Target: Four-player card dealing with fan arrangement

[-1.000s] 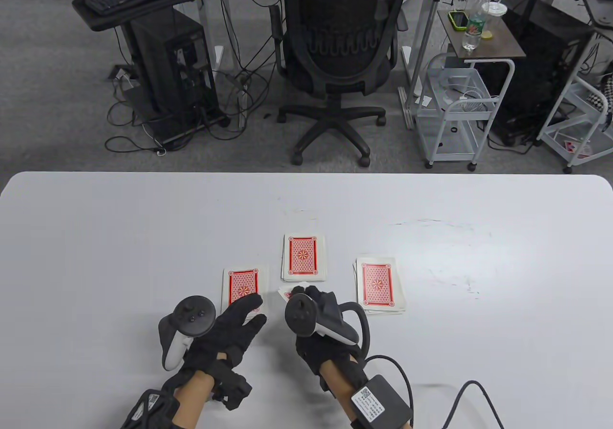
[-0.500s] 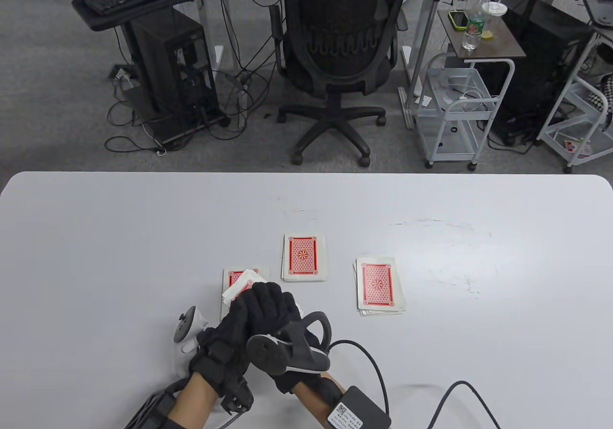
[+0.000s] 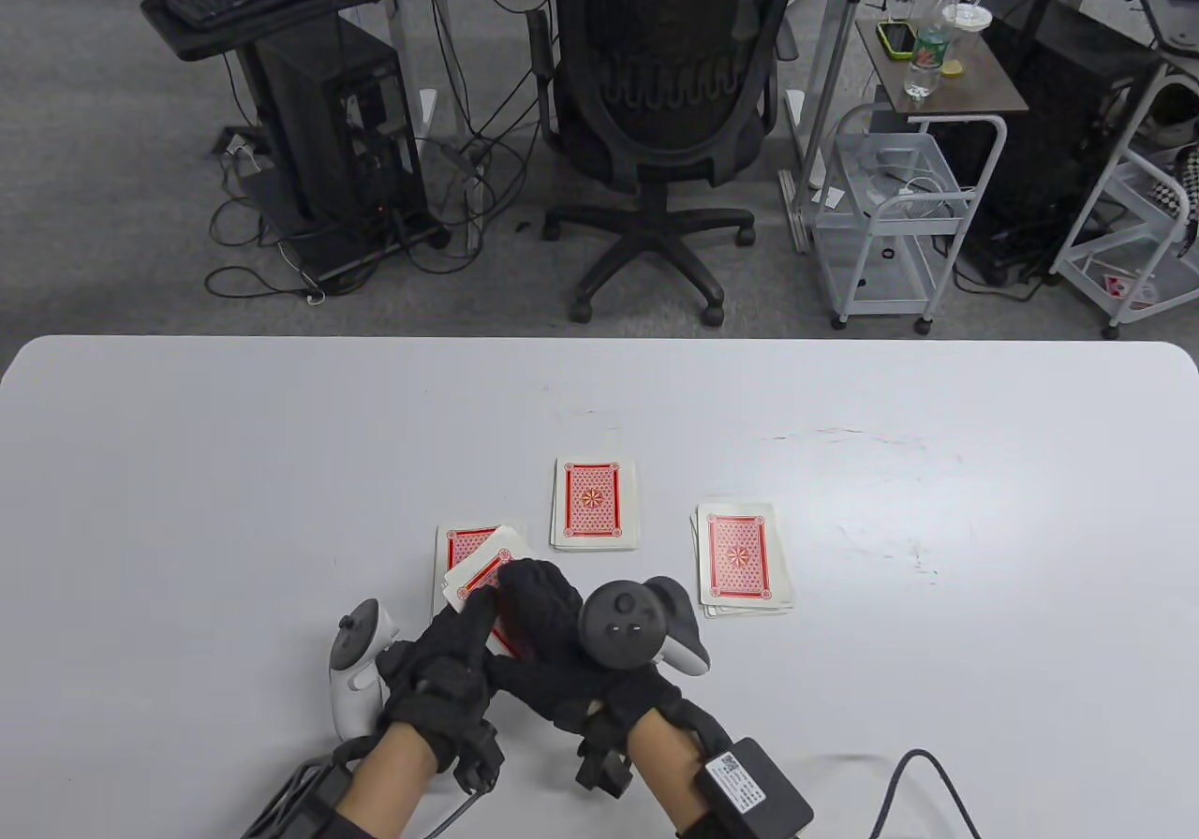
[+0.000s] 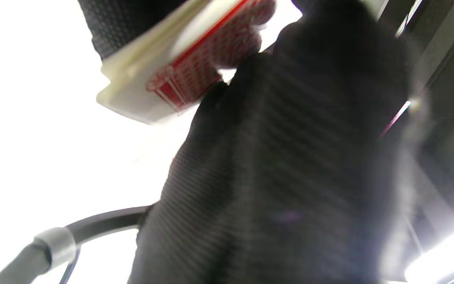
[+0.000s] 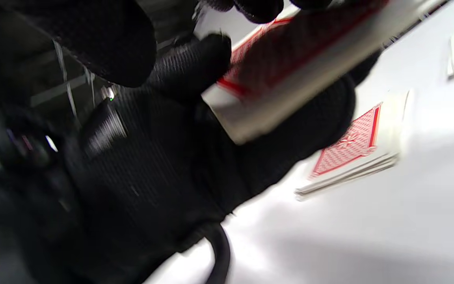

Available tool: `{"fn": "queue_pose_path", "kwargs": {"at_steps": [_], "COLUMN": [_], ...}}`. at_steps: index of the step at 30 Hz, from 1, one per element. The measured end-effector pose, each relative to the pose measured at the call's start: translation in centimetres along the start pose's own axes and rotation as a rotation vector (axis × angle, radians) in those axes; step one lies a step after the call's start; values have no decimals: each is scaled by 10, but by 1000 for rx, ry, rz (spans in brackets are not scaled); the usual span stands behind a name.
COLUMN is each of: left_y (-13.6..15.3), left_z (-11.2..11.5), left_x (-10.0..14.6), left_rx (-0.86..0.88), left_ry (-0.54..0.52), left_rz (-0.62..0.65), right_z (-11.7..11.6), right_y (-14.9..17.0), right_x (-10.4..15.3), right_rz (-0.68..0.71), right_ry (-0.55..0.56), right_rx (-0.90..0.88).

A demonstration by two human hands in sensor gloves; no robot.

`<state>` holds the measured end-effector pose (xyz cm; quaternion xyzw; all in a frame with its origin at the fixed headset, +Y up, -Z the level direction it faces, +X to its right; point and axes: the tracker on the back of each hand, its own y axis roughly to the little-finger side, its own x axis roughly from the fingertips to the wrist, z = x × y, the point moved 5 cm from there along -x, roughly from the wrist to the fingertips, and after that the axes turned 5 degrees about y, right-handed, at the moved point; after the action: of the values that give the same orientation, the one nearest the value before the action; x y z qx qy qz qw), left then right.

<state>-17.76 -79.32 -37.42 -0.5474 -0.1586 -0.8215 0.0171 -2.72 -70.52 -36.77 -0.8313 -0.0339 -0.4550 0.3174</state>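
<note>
Three piles of red-backed cards lie face down on the white surface, near the middle of its near edge. The far pile sits farthest from that edge. The right pile lies beside it, toward the right edge. The left pile is partly hidden under the hands.

The left hand and the right hand are pressed together, just above the left pile. Between them they hold a packet of cards, tilted up off the surface. The left hand's fingers curl round the packet. The right hand's fingers are bent over the packet and touch its top card.

Half a second ago the right hand lay flatter over the packet, with its tracker tipped to the side. Now the tracker faces up. One second ago the hands were apart, and the right hand was taking up the near pile.
</note>
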Motion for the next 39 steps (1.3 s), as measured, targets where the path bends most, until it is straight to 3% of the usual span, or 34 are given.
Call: {"fn": "queue_pose_path", "kwargs": {"at_steps": [6, 8, 12, 15, 18, 22, 26, 28, 31, 34, 36, 39], "left_y": [-32, -44, -57, -58, -54, -47, -48, -52, -59, -56, -47, -36], "left_z": [7, 13, 33, 50, 65, 74, 77, 72, 59, 48, 45, 50], "left_x": [-3, -4, -7, -10, -14, -17, -16, -13, -8, -8, -13, -20], "left_rx": [-331, -464, -553, -608, -564, -431, -427, -429, -498, -504, -389, -178], "left_ry": [-131, -171, -246, -216, -94, 65, 123, 83, -33, -68, -1, 153], "left_rz": [31, 32, 44, 54, 77, 120, 157, 176, 180, 158, 154, 170], "right_z": [36, 41, 44, 42, 40, 44, 64, 75, 78, 74, 65, 52], "right_y": [25, 30, 33, 32, 29, 27, 36, 43, 52, 58, 59, 60], "right_x": [15, 18, 20, 19, 18, 18, 26, 31, 33, 30, 26, 24], "right_rz": [-123, -155, -170, -154, -121, -90, -152, -157, -131, -88, -73, -85], "right_ry": [173, 171, 134, 99, 49, 89, 318, 419, 398, 323, 236, 132], "right_rx": [-333, -366, -391, -356, -288, -223, -145, -226, -417, -555, -644, -643]}}
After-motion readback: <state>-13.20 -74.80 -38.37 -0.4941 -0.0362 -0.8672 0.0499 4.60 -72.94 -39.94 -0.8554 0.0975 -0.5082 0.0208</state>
